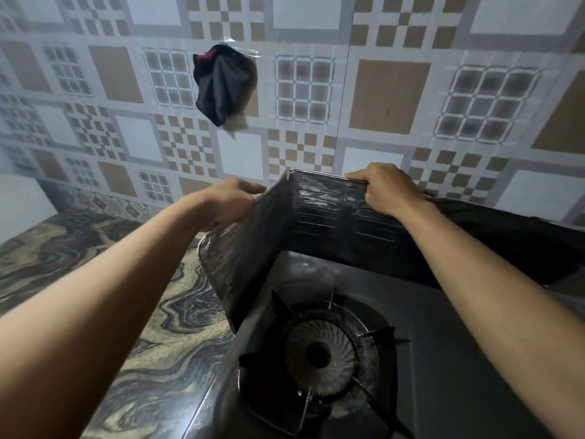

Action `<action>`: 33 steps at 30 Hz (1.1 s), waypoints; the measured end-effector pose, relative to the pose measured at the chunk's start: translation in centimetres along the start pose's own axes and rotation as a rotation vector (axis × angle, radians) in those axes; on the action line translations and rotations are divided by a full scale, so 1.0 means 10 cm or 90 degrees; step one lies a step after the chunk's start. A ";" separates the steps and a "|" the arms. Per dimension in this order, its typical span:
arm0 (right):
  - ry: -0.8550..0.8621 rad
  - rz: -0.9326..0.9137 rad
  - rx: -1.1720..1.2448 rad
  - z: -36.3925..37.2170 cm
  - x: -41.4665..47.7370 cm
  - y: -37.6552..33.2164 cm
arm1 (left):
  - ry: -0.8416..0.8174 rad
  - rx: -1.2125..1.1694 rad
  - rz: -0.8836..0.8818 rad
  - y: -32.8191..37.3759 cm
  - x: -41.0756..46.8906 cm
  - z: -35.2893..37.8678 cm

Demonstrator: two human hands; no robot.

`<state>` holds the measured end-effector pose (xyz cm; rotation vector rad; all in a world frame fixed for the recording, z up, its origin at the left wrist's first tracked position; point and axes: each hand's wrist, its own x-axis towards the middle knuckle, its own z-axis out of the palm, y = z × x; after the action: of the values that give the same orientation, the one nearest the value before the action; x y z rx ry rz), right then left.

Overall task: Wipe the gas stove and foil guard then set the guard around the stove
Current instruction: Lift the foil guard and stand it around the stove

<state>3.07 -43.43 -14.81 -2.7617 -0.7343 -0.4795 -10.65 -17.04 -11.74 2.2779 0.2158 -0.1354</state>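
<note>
Dark crinkled foil guard [316, 213] stands upright behind and left of black single-burner gas stove [443, 343]. Top edge pinched by left hand [232, 201] and right hand [384, 191]. Risks: foil creasing under grip; left panel, seemingly on stove's rim, slipping inward.

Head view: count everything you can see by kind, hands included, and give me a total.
foil guard: 1
gas stove: 1
hands: 2, left hand and right hand, each gripping the guard's top edge
black bundle taped to the wall: 1
total: 5
</note>
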 end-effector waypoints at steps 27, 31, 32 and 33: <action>-0.025 -0.343 -0.053 0.55 0.63 -0.80 | 0.200 0.335 0.017 -0.17 -0.09 0.41; 0.008 -0.347 -0.044 0.58 0.62 -0.81 | 0.229 0.337 0.055 -0.21 -0.12 0.39; 0.023 -0.350 -0.055 0.60 0.62 -0.80 | 0.227 0.331 0.064 -0.22 -0.14 0.40; 0.027 -0.351 -0.058 0.63 0.61 -0.80 | 0.221 0.324 0.071 -0.22 -0.15 0.40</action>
<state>5.48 -32.05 -17.11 -2.5889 -1.5041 -0.6832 -12.70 -18.83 -15.70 2.8059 0.2547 0.2999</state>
